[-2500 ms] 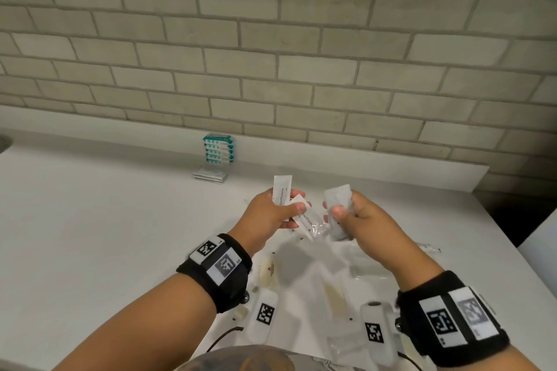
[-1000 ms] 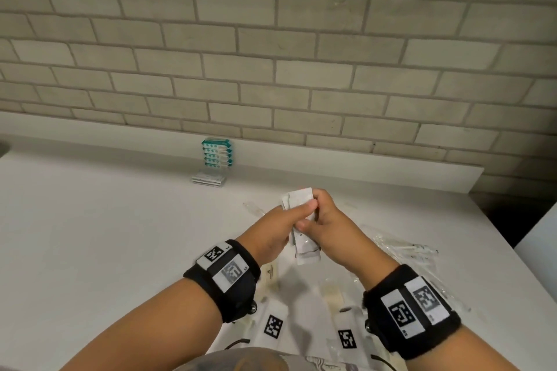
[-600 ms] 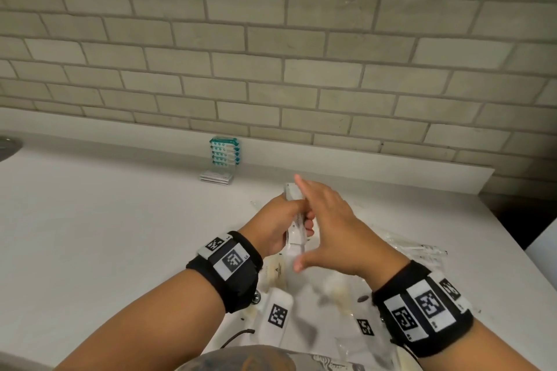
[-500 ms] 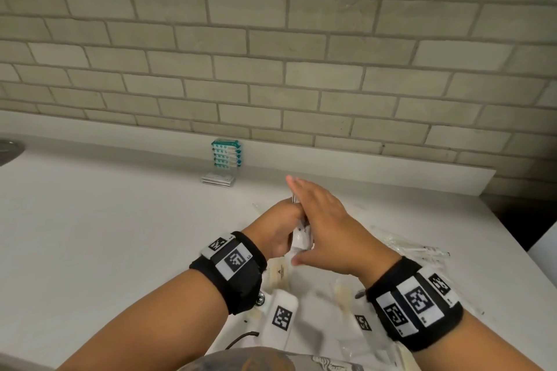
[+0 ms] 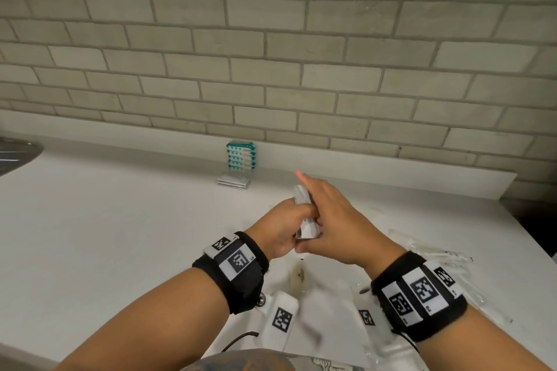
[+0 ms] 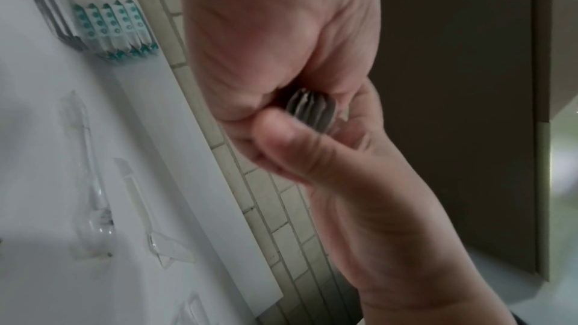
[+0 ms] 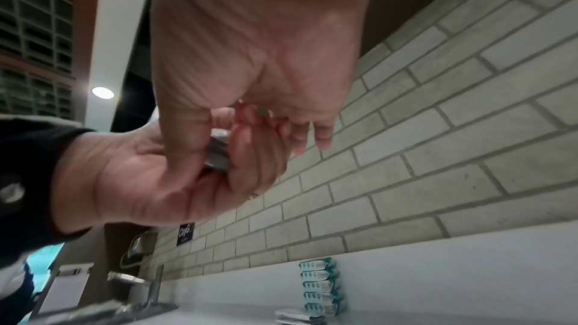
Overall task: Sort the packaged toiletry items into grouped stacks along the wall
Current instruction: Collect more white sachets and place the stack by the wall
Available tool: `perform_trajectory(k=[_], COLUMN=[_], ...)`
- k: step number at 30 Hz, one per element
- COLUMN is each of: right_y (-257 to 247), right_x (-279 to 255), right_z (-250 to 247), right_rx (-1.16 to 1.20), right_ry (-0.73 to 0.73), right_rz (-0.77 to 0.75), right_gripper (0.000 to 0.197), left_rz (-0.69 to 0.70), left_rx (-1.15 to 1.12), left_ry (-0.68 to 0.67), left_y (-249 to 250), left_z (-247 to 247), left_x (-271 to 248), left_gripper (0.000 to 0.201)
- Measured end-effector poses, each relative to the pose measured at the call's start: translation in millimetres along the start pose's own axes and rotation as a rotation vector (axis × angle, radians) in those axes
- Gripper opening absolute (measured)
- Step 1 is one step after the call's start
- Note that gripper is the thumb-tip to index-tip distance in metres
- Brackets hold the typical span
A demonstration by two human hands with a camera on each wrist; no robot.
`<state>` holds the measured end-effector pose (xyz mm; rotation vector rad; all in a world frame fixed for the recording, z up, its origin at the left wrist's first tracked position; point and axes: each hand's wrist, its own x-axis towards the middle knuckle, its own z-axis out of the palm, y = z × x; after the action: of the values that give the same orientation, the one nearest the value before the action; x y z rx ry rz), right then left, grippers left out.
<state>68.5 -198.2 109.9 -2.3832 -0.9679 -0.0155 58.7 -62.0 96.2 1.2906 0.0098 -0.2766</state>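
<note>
My left hand [image 5: 280, 229] grips a bundle of small white sachets [image 5: 305, 227] upright above the white counter [image 5: 120, 235]. My right hand [image 5: 330, 218] lies flat against the bundle's right side, fingers straight and thumb beneath it. The left wrist view shows the sachets' edges [image 6: 309, 110] squeezed between both hands. In the right wrist view the bundle [image 7: 217, 155] sits between the left hand's fingers [image 7: 250, 157] and my right thumb. Against the wall stands a stack of teal-and-white packets [image 5: 241, 155], with a low stack of flat white packets [image 5: 233, 181] in front of it.
Clear-wrapped toothbrushes [image 5: 431, 253] lie on the counter to the right, and a yellowish sachet [image 5: 298, 277] lies below my hands. A sink [image 5: 15, 153] with a faucet [image 7: 150, 283] is at the far left. The counter ends at its right edge [image 5: 530, 238].
The right hand brought its sachet over to those in the left hand, making one bundle. Its fingers then straightened and now press flat against the bundle.
</note>
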Motion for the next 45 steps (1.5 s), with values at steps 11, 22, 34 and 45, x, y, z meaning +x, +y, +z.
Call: perform_trajectory(k=[11, 22, 34, 45], right_y=[-10, 56, 149, 159], right_x=[49, 109, 235, 256], right_z=[14, 47, 72, 83], right_rx=[1.002, 0.915, 0.555, -0.045], right_ry=[-0.008, 0.009, -0.316, -0.523], right_rz=[0.436, 0.684, 0.895, 0.618], right_gripper=[0.029, 0.008, 0.027, 0.065], left_rz=[0.293, 0.099, 0.106, -0.032], left_rx=[-0.241, 0.028, 1.713, 1.813], left_ry=[0.152, 0.2, -0.168, -0.262], left_y=[19, -16, 17, 4], left_z=[-38, -104, -173, -188], left_x=[27, 95, 220, 260], left_gripper=[0.011, 0.059, 0.061, 0.049])
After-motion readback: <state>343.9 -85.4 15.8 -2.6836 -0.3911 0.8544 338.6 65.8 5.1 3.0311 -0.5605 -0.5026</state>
